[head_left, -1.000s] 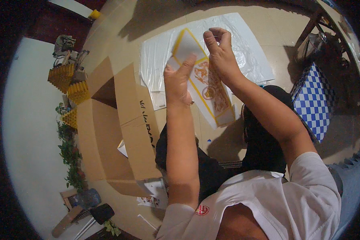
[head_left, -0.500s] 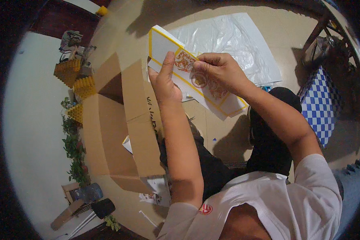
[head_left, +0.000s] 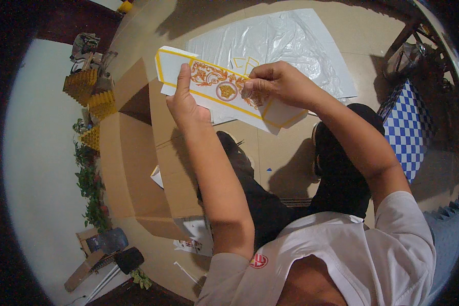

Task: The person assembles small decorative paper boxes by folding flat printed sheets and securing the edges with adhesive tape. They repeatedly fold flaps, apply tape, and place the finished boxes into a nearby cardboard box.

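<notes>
A long white card piece point(head_left: 204, 96) with yellow border lines and an orange scroll pattern is held up in front of me. A round gold medallion sits in the middle of its pattern. My left hand point(head_left: 187, 104) grips its left part, the thumb upright on the printed face and the other fingers behind. My right hand point(head_left: 275, 81) pinches near the upper edge, right of the medallion, and its fingers cover some of the pattern. Beyond the hands, a white sheet point(head_left: 336, 76) lies on the floor under crumpled clear plastic point(head_left: 285, 43); small yellow outlines show near my right hand.
An open cardboard box point(head_left: 122, 158) stands left of my legs, with a white piece point(head_left: 157, 176) inside. A blue-and-white checkered box point(head_left: 405, 130) is at the right. Yellow stacked items point(head_left: 80, 84) and plants point(head_left: 89, 173) line the left wall. A blue seat point(head_left: 451, 234) is at the lower right.
Both hands have brought the card piece left and turned its printed face more toward me, so the medallion shows clearly. My right hand's pinch now sits farther along toward the right end.
</notes>
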`<state>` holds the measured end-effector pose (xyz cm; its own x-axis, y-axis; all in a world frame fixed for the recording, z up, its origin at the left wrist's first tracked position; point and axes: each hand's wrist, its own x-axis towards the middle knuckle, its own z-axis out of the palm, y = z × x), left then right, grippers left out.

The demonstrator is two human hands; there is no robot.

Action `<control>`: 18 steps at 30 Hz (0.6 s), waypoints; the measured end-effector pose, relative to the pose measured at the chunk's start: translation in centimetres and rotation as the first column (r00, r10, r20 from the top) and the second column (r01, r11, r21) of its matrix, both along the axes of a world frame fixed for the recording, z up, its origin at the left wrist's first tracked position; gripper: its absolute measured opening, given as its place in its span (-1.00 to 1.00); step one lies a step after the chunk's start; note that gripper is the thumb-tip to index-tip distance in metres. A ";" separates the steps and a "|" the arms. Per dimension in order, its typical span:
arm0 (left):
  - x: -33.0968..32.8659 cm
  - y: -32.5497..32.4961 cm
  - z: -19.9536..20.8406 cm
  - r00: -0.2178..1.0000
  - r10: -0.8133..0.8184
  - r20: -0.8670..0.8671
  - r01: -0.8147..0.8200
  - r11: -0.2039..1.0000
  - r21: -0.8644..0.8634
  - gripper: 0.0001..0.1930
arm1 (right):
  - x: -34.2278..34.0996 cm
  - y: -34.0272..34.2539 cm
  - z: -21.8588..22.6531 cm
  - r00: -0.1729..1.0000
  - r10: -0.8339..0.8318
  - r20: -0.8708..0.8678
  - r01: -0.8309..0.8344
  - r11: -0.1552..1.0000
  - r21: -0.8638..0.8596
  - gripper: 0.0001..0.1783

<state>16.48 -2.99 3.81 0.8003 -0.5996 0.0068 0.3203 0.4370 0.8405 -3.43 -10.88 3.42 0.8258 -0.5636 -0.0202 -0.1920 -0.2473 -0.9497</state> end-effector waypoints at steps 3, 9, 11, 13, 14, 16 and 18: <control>1.1 0.5 0.3 0.996 0.056 -0.065 -0.056 0.998 -0.004 -0.62 | 0.5 0.3 -1.2 0.946 -0.187 0.265 0.197 0.980 -0.013 -0.64; 3.4 2.3 0.8 0.980 0.091 -0.175 -0.096 0.995 -0.020 -0.58 | -0.3 -0.8 -0.6 0.973 -0.141 0.183 0.117 0.984 0.136 -0.67; 2.0 2.0 1.0 0.971 0.037 -0.238 -0.031 0.999 0.029 -0.54 | 0.2 -0.6 -1.0 0.941 -0.249 0.229 0.244 0.968 0.051 -0.72; -1.5 1.0 0.9 0.953 0.004 -0.302 0.014 0.998 0.056 -0.44 | 0.2 -0.9 -1.1 0.901 -0.319 0.295 0.327 0.945 0.021 -0.73; -2.7 0.6 0.7 0.941 -0.103 -0.321 0.112 0.994 0.009 -0.44 | 0.4 -1.0 -1.1 0.886 -0.331 0.325 0.332 0.942 0.056 -0.73; -4.4 0.1 -0.1 0.907 -0.263 -0.328 0.268 0.963 -0.030 -0.44 | 0.7 -1.2 -1.1 0.855 -0.355 0.377 0.332 0.935 0.127 -0.75; -5.7 -0.4 -1.1 0.873 -0.370 -0.318 0.388 0.922 -0.006 -0.43 | 0.6 -1.0 -0.9 0.872 -0.345 0.347 0.329 0.938 0.107 -0.75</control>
<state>10.80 -3.43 2.74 0.4680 -0.8492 -0.2445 0.6973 0.1848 0.6925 -2.79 -11.91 2.55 0.5419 -0.8144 0.2076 0.0957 -0.1856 -0.9779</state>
